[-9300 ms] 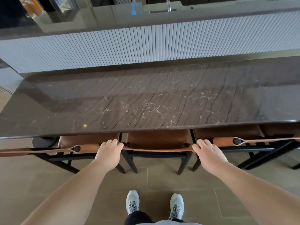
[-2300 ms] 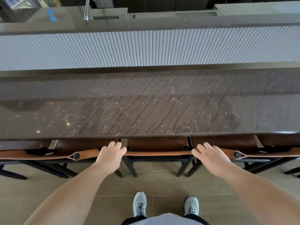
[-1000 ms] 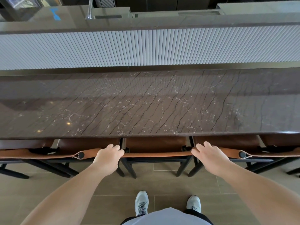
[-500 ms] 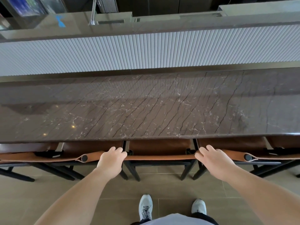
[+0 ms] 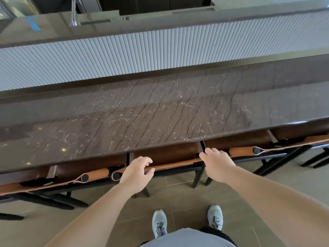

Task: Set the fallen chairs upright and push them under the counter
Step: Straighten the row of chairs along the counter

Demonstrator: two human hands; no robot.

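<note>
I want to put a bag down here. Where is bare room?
The counter top is bare from its front edge back to the ribbed panel. The tiled floor in front of the shoes is also free. Below the counter edge it is crowded: the middle chair, neighbouring chairs, left hand and right hand.

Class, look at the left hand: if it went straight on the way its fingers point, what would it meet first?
The left hand hovers over the middle chair, fingers pointing at the counter. It would probably meet the chair's tan backrest strap first, then the counter edge; depth is unclear.
</note>
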